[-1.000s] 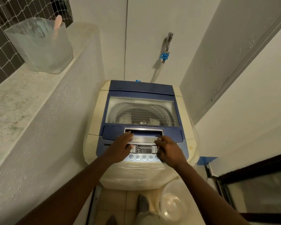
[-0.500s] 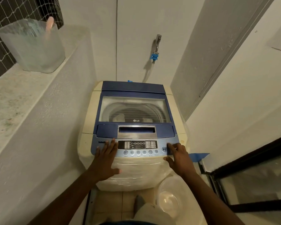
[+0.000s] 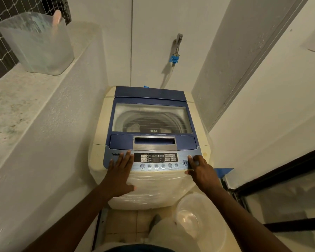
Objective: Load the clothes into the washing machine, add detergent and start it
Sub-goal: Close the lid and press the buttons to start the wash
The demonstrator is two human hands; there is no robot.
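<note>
Head view looks down on a top-loading washing machine [image 3: 151,142] that stands in a narrow corner between white walls. Its body is cream and its closed lid [image 3: 151,113] is blue with a clear window; through the window the drum and some pale cloth inside are visible. A control panel [image 3: 157,160] with a dark display and a row of round buttons runs along the front edge. Left hand [image 3: 119,172] lies flat and spread on the left end of this panel, holding nothing. Right hand [image 3: 201,170] is at the right end, with one fingertip on a round button beside the play/pause button [image 3: 185,162]; its other fingers are loose and grasp nothing. A translucent plastic container [image 3: 37,44] stands on the ledge at the left. A clear basin [image 3: 195,217] sits on the floor in front of the machine.
</note>
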